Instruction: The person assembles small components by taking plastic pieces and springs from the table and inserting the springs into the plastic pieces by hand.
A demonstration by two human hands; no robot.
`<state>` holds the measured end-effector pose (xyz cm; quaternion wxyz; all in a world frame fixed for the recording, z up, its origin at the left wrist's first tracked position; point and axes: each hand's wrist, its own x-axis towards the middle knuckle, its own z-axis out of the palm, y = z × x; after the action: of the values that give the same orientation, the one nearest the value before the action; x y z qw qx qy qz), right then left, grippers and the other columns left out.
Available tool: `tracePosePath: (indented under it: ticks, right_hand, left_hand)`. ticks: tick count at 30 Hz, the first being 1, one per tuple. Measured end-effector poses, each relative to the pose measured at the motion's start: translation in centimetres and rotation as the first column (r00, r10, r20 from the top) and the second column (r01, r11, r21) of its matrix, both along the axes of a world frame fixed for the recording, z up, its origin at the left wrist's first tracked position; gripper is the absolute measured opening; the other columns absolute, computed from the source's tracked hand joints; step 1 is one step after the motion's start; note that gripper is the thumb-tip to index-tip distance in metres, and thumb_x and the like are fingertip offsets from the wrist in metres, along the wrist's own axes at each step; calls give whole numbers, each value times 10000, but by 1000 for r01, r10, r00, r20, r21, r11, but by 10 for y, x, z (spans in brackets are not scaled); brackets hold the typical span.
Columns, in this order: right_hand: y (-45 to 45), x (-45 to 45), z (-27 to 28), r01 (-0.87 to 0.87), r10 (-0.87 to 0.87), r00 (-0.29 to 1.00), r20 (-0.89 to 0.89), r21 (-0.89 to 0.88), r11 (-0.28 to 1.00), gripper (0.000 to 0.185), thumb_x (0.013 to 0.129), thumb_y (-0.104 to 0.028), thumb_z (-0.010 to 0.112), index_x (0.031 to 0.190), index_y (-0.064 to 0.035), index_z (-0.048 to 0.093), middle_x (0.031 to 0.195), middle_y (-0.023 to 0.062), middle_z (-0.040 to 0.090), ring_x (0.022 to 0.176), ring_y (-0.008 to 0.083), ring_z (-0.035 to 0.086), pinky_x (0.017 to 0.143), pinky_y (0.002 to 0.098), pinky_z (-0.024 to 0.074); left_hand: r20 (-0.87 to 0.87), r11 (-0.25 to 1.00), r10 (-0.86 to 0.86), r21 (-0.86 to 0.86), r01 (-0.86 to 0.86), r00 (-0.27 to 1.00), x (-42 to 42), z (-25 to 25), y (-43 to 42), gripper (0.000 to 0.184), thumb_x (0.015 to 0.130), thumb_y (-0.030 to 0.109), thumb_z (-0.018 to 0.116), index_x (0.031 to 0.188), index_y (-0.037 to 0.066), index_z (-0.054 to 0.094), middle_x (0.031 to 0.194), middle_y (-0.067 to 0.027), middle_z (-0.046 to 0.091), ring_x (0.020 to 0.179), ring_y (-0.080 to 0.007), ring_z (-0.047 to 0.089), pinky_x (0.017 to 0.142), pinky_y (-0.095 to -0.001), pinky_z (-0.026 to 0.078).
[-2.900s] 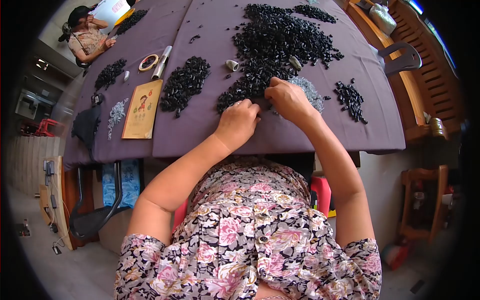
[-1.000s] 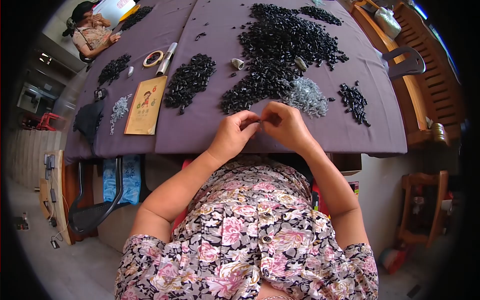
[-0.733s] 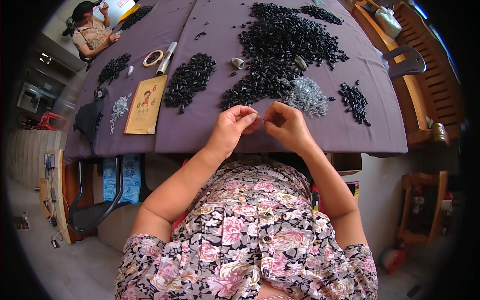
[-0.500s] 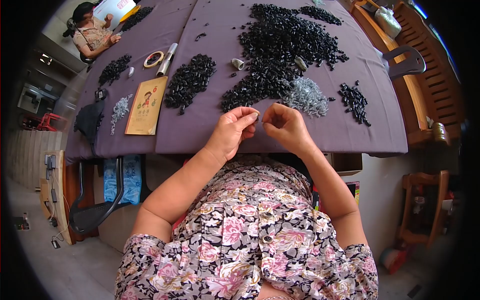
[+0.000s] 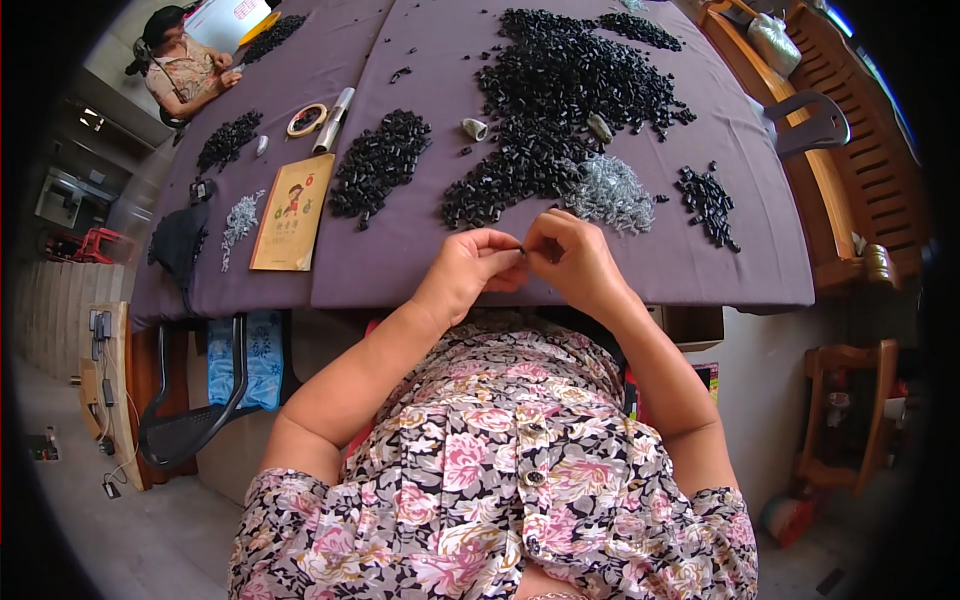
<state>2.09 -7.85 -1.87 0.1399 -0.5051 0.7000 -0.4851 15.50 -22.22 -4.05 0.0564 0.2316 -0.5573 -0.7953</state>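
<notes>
Over the near edge of the table, my left hand pinches a small black piece between thumb and forefinger. My right hand meets it there, its fingers closed at the same spot; whatever it grips is too small to make out. Just beyond my hands lies a heap of small clear pieces. It borders a large spread of small black pieces. A smaller black pile is to the left and another to the right.
A yellow booklet, a tape roll and a clear cylinder lie on the left side of the purple cloth. Another person sits at the far left. A chair stands at the right edge.
My hands have come together and sunk slightly toward me, the fingertips now touching. The other person's hands have shifted a little.
</notes>
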Motion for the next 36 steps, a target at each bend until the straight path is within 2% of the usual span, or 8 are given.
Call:
tracePosePath:
  ticks: [6, 18, 21, 25, 28, 31, 32, 36]
  right_hand:
    - [5, 1, 4, -77, 81, 991, -108, 41, 996, 77, 805, -7, 642, 878, 14, 656, 850, 168, 615, 765, 393, 625, 680, 429, 504]
    - [15, 18, 1, -21, 19, 994, 112, 13, 1000, 223, 812, 61, 626, 996, -16, 727, 945, 129, 634, 804, 342, 647, 744, 402, 539]
    - [17, 22, -9, -63, 35, 966, -255, -104, 993, 341, 799, 39, 644, 1124, -42, 706, 938, 112, 631, 844, 315, 643, 746, 408, 539]
    - [18, 32, 3, -64, 58, 817, -574, 10, 998, 561, 747, -47, 678, 1302, -71, 595, 905, 89, 618, 835, 290, 621, 732, 387, 542]
    - [18, 28, 8, -97, 97, 871, -481, 26, 995, 454, 820, 2, 665, 1266, -78, 642, 930, 105, 637, 830, 290, 641, 730, 398, 547]
    - [7, -12, -14, 64, -85, 974, -210, -103, 993, 203, 884, -15, 651, 1078, -44, 702, 884, 136, 655, 719, 279, 663, 644, 363, 544]
    - [3, -27, -9, 182, -192, 924, -330, -63, 981, 143, 873, -39, 668, 1010, -36, 708, 893, 130, 656, 752, 301, 666, 671, 383, 541]
    - [-12, -53, -8, 215, -137, 857, -496, 102, 971, 104, 824, -102, 702, 914, -50, 694, 914, 128, 629, 939, 326, 646, 788, 447, 538]
  left_hand:
    - [69, 994, -94, -42, 97, 993, 3, -3, 4, 240, 964, 149, 692, 1130, -22, 662, 960, -119, 739, 794, -187, 743, 726, -301, 622]
    - [64, 997, -60, -53, 63, 996, 4, -3, 2, 196, 951, 145, 708, 1058, -14, 668, 939, -125, 739, 788, -185, 739, 731, -308, 625]
    - [58, 996, -54, -66, 58, 997, 4, -3, 4, 186, 963, 152, 690, 1044, -14, 674, 943, -118, 737, 785, -175, 733, 737, -308, 625]
    - [57, 996, -51, -71, 55, 997, 6, -5, 4, 167, 979, 141, 657, 1047, -10, 684, 943, -107, 735, 805, -160, 727, 748, -299, 620]
    - [50, 997, -60, -48, 62, 997, 8, -8, 3, 166, 980, 126, 648, 1070, -9, 684, 950, -109, 736, 818, -165, 727, 751, -299, 616]
    - [46, 999, -32, -36, 33, 998, 7, -3, 2, 173, 980, 118, 648, 1095, -9, 672, 971, -122, 738, 821, -179, 731, 745, -299, 610]
    - [47, 999, -15, -35, 16, 999, 8, -1, 1, 176, 980, 116, 648, 1103, -9, 666, 979, -127, 739, 821, -184, 732, 741, -299, 608]
    - [50, 998, 24, -67, -20, 998, 7, 3, -2, 187, 975, 103, 653, 1128, -3, 643, 1007, -143, 738, 835, -191, 734, 729, -285, 595]
